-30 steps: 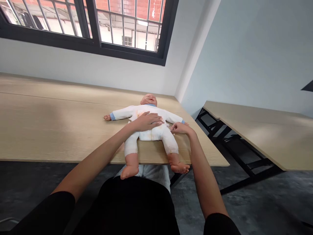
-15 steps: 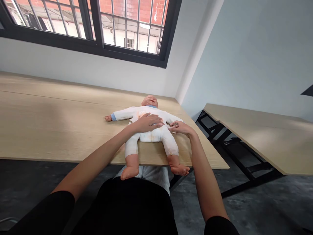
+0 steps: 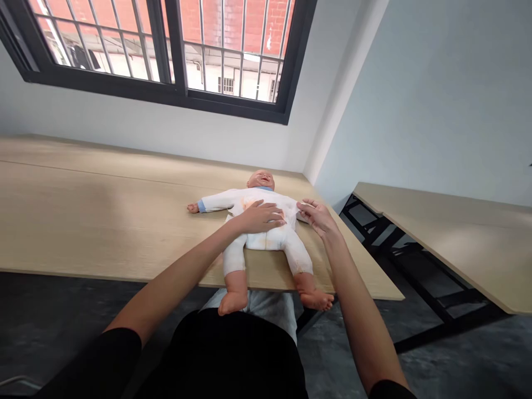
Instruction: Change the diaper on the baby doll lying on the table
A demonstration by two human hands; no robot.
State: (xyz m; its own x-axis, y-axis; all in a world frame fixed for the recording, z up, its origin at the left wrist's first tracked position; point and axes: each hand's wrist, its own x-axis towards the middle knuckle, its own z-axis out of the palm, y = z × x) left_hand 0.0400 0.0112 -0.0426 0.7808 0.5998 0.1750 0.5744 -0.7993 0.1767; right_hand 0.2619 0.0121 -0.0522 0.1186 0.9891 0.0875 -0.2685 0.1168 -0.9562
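Observation:
A baby doll (image 3: 266, 241) with a bare head, white top and trousers and blue collar lies on its back on the table, feet over the front edge. My left hand (image 3: 261, 216) lies flat across its belly, fingers stretched out. At the doll's side, my right hand (image 3: 318, 216) pinches the edge of the white top (image 3: 291, 206) between thumb and fingers, partly covering the doll's arm on that side. Orange-pink patches show on the chest. The doll's other arm stretches out to the left, its hand (image 3: 193, 208) bare beyond a blue cuff.
The doll rests near the right end of a light wooden table (image 3: 103, 221). A second wooden table (image 3: 449, 233) with a black folding frame stands to the right, across a gap. Behind are a white wall and a barred window (image 3: 236, 100).
My right hand has moved up and outward along the doll's side, drawing the white fabric with it. My left hand stays on the belly. The view has shifted slightly.

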